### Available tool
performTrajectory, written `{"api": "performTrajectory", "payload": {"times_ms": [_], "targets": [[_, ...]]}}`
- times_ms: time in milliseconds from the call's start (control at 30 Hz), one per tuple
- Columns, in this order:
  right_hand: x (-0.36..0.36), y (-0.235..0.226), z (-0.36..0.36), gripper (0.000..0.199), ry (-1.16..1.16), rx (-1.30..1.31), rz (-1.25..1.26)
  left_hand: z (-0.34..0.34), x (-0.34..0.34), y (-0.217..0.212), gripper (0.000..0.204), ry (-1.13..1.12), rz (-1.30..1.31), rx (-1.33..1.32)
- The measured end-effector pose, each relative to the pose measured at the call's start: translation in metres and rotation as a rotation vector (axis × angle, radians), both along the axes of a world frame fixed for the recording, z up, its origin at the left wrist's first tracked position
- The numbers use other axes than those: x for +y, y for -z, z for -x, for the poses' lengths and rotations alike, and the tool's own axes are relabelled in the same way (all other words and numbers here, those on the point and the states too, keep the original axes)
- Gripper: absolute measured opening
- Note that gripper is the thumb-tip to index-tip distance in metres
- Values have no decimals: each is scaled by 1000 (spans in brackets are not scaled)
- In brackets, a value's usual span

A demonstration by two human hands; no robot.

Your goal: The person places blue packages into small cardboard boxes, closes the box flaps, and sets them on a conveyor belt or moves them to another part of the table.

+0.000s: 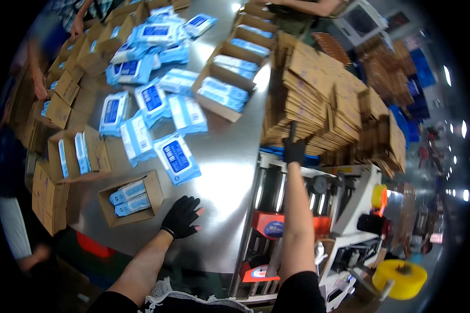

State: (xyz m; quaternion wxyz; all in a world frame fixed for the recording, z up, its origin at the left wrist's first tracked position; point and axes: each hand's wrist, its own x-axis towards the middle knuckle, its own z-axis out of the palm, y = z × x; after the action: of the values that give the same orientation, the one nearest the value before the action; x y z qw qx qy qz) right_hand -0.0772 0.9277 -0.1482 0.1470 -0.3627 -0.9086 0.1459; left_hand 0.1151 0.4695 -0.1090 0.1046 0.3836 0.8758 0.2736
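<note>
My left hand (180,217), in a black glove with some fingertips bare, rests low over the steel table (214,198) with its fingers spread and nothing in it. Just left of it stands an open carton (154,190) with two blue-and-white wipes packs (129,198) inside. My right hand (295,150), gloved in black too, reaches out to the near side of a tall stack of flattened cartons (303,112). One finger points up along the stack, and no object shows in that hand. Loose wipes packs (176,158) lie scattered beyond my left hand.
A long row of open cartons (214,101) holding packs runs along the table's right side. More filled cartons (78,156) line the left. A carton-sealing machine (269,224) with yellow tape rolls (400,279) stands at right. Other people's hands (40,88) work at the far left.
</note>
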Motion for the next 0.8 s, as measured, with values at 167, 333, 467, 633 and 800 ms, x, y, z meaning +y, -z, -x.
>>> {"api": "performTrajectory", "payload": {"times_ms": [167,333,467,633,800], "targets": [[22,28,36,47,-175,-331,226,0,-7,6,63,-22,29,-45],[53,18,28,33,-369,-209,379,6,-4,7,63,-21,-7,-26],[60,16,28,34,-297,-148,707,15,-2,12,61,-20,-4,-61],[71,5,23,29,-268,-109,889,10,-4,6,61,-48,16,-70],[104,1,10,40,-317,-131,771,5,-2,14,61,-41,-49,-88]]}}
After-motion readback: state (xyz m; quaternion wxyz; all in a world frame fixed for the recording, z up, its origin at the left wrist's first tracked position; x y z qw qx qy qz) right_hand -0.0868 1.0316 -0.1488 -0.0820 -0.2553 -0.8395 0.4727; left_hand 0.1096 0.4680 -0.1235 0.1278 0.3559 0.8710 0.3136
